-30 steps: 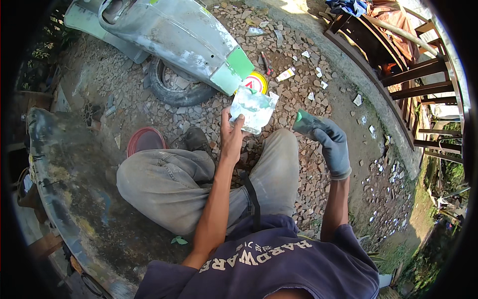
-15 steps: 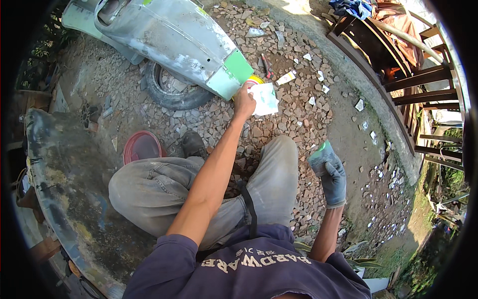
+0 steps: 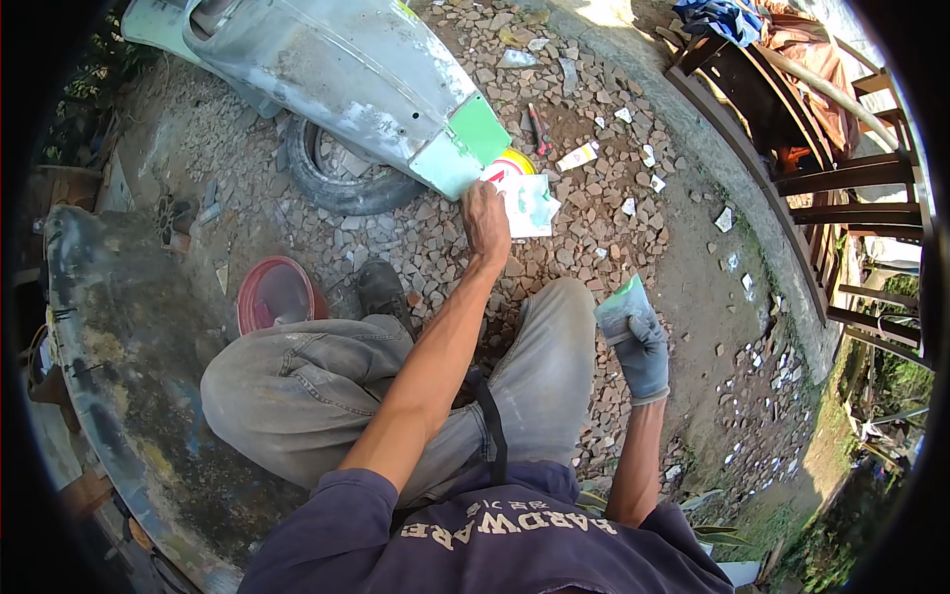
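My bare left hand point(image 3: 485, 226) is reached forward, its fingers closed at the left edge of a white sheet point(image 3: 532, 220) smeared with pale green paste. Just beyond the sheet, partly covered by it, shows the yellow rim of a round tin point(image 3: 517, 158). My right hand point(image 3: 643, 358), in a grey glove, grips a flat spreader point(image 3: 621, 305) with green along its upper edge. Close to my left hand is the corner of a large grey body panel point(image 3: 396, 109), with a light green patch point(image 3: 479, 129) at that end.
A black tyre point(image 3: 346, 198) lies beneath the panel. Left of my knees stands a red bucket point(image 3: 255, 297) with greyish contents. Beyond the tin lie a small white tube point(image 3: 578, 156) and a red-and-black tool point(image 3: 539, 131) on broken stones. A dark wooden frame point(image 3: 841, 183) stands at the right.
My right hand with the spreader has shifted slightly left and turned. The left hand and white sheet remain near the tin, the wrist bent a little differently. The view has shifted slightly.
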`<state>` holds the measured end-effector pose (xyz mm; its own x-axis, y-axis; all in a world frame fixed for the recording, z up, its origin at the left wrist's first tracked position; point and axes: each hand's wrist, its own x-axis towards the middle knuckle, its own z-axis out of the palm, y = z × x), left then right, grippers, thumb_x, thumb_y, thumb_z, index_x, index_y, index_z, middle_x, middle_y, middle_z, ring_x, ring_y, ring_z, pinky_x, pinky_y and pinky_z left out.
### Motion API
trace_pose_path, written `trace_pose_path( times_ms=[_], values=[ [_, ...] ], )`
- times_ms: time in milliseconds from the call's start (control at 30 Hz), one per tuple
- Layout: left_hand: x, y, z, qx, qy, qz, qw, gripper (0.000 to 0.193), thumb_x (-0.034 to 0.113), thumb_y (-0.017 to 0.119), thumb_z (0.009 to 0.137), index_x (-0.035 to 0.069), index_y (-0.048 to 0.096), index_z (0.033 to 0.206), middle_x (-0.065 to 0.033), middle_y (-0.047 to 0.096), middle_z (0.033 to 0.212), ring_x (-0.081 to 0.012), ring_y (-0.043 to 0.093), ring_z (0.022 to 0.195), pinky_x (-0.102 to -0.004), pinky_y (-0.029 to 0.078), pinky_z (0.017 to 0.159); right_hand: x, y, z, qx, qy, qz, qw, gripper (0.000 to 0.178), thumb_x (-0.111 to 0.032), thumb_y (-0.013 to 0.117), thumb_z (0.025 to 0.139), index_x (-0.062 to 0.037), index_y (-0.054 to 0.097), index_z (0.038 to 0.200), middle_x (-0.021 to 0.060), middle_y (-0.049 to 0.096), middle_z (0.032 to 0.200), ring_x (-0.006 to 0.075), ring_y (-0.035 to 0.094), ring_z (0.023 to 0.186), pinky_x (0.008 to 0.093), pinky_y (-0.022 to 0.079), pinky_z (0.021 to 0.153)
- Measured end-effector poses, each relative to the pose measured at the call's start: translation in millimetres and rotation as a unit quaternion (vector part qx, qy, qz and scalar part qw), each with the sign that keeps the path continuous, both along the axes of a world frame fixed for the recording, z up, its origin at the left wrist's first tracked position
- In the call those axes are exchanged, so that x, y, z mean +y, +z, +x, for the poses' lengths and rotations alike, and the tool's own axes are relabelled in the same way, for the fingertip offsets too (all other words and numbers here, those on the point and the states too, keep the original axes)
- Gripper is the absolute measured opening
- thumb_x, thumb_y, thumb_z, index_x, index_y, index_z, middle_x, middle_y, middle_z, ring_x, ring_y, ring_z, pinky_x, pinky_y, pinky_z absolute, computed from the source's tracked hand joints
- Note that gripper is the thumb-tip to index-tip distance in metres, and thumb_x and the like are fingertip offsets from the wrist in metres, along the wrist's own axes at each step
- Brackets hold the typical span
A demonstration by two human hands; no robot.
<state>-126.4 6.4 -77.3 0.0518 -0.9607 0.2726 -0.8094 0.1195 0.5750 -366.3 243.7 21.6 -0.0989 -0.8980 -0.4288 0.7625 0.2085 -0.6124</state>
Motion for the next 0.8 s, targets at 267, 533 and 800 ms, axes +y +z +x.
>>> trace_pose_path(
  times_ms=[267, 533, 800],
  values=[
    [27, 18, 2, -0.035, -0.019, -0.060, 0.997, 0.023, 0.006, 0.063, 0.099, -0.008, 0.071, 0.115, -0.0211, 0.064, 0.125, -0.0388, 0.057, 0.115, -0.0502, 0.047, 0.101, -29, -23, 13, -0.039, -0.021, -0.013, 0.999, 0.053, -0.007, 0.061, 0.100, -0.0013, 0.048, 0.151, 0.0148, 0.062, 0.145, 0.0327, 0.061, 0.134, 0.0509, 0.044, 0.120],
    [10, -13, 77, 0.543, 0.470, 0.212, 0.663, 0.072, 0.057, 0.054, 0.104, -0.001, 0.049, 0.145, -0.0229, 0.058, 0.139, -0.0367, 0.056, 0.129, -0.0542, 0.042, 0.112, -49, -22, 24, -0.134, -0.083, -0.010, 0.987, 0.055, -0.002, 0.055, 0.101, -0.0052, 0.045, 0.154, 0.0169, 0.056, 0.150, 0.0361, 0.055, 0.139, 0.0564, 0.041, 0.120],
    [-82, 33, 136, 0.814, 0.256, 0.235, 0.465, 0.116, 0.076, 0.054, 0.095, -0.008, 0.014, 0.164, -0.0259, 0.019, 0.172, -0.0394, 0.018, 0.161, -0.0552, 0.017, 0.131, -54, -11, 39, -0.138, -0.091, -0.010, 0.986, 0.052, -0.002, 0.052, 0.103, -0.0049, 0.045, 0.154, 0.0151, 0.056, 0.150, 0.0331, 0.056, 0.138, 0.0534, 0.042, 0.120]
  ],
)
